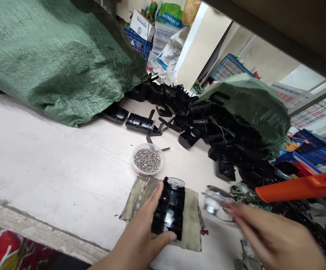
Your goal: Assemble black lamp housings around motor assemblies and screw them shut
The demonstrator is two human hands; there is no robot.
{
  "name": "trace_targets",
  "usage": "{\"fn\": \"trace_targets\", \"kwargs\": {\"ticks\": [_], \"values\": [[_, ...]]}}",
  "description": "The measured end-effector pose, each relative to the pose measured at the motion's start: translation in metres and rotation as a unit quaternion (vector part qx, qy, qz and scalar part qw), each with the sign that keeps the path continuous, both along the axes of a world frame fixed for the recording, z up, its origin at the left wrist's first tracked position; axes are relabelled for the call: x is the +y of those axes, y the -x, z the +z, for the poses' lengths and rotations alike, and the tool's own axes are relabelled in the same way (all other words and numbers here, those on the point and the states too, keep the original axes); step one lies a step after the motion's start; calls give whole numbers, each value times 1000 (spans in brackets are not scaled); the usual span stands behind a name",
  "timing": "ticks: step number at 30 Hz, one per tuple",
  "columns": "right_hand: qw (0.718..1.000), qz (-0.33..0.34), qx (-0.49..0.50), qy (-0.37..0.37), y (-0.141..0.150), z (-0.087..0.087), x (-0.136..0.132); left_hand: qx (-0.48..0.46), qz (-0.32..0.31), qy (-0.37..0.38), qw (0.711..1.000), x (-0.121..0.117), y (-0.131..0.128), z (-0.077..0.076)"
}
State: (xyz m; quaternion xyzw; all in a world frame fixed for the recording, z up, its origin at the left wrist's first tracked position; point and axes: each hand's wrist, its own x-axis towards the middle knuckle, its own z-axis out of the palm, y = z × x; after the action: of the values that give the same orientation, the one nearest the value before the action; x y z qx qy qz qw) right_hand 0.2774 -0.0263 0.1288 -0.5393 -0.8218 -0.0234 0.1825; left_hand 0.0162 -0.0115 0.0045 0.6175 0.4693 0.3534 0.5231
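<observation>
My left hand [143, 221] presses on a black moulded plastic part [168, 210], with the fingers on one side and the thumb tip at its lower edge. The part lies on a worn cloth pad [192, 221] on the white table [53, 161]. A round metal mesh disc [175, 183] sits at its far end. My right hand [272, 236] is blurred, close to a shiny metal object [215, 202] that is too smeared to name. Beyond the pad stands a clear plastic bowl [133, 161] full of small steel screws [147, 160].
A green woven sack [53, 63] lies along the table's far side. Another sack [250, 108] covers a heap of black plastic parts [216, 131]. An orange tool handle [300, 189] and tangled wires [292, 213] sit at right. Blue crates [317, 153] stand beyond.
</observation>
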Motion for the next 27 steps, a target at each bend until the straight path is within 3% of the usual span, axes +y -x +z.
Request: {"fn": "trace_targets", "kwargs": {"ticks": [2,6,11,27], "values": [[994,75,-72,28,29,-10,8,-3,5,-8,1000,0,-1,0],[990,76,-89,79,67,-35,18,-2,-5,-14,1000,1,-1,0],[986,81,-100,110,68,-44,21,5,-13,-18,1000,3,-1,2],[978,87,-146,120,77,-41,27,18,-26,-36,999,3,0,-1]]}}
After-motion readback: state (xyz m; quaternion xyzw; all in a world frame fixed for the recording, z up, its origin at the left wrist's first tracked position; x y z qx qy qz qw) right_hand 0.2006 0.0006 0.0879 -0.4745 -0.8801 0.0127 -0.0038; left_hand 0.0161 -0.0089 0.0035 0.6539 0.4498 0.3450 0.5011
